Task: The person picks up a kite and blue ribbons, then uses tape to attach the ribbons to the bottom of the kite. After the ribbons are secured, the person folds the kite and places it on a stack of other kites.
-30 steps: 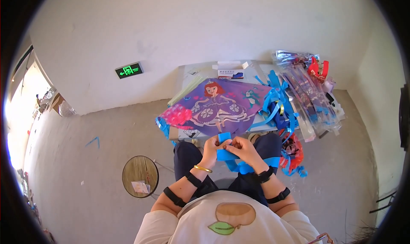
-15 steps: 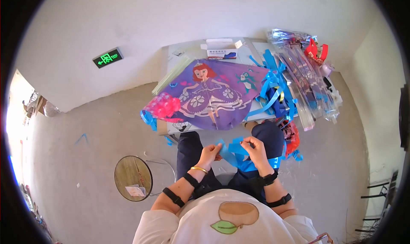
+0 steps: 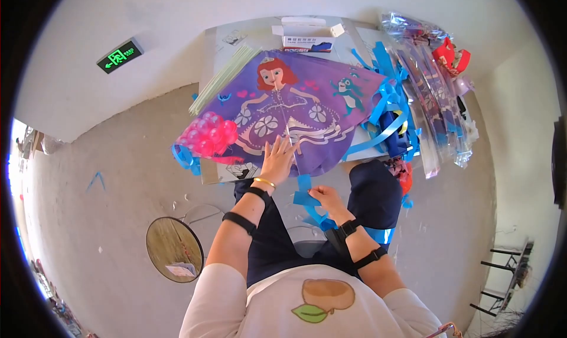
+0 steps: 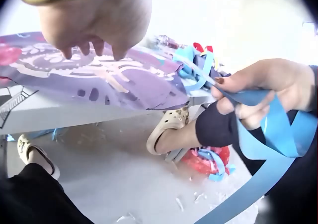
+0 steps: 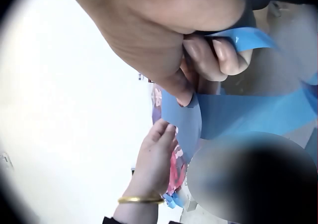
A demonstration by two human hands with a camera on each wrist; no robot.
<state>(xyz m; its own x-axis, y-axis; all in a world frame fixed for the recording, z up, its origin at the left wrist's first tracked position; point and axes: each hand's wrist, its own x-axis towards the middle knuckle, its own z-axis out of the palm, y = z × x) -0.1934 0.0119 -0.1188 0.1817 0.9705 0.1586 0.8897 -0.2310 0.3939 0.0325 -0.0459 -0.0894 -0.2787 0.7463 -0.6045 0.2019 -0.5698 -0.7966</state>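
The purple kite sheet (image 3: 331, 119), printed with a red-haired figure, lies spread on the table. On its lower middle rests my left hand (image 3: 278, 161), fingers extended; in the left wrist view that hand (image 4: 97, 22) is over the sheet. My right hand (image 3: 332, 201) pinches a blue ribbon (image 3: 304, 197) just below the sheet's bottom edge. In the left wrist view the ribbon (image 4: 278, 129) loops down from the right hand (image 4: 273, 85). The right wrist view shows the right hand's (image 5: 174, 30) thumb and curled fingers on the blue strip (image 5: 248, 113).
Pale thin sticks (image 3: 224, 81) lie at the table's left, a small white box (image 3: 307, 42) at its back. Tangled blue ribbons (image 3: 390, 122) and clear plastic packages (image 3: 434, 96) cover the right side. A round stool (image 3: 175, 249) stands on the floor at left.
My left hand has let go of the blue ribbon and moved up onto the kite sheet. My right hand has moved left with the ribbon. The head view has shifted closer to the table.
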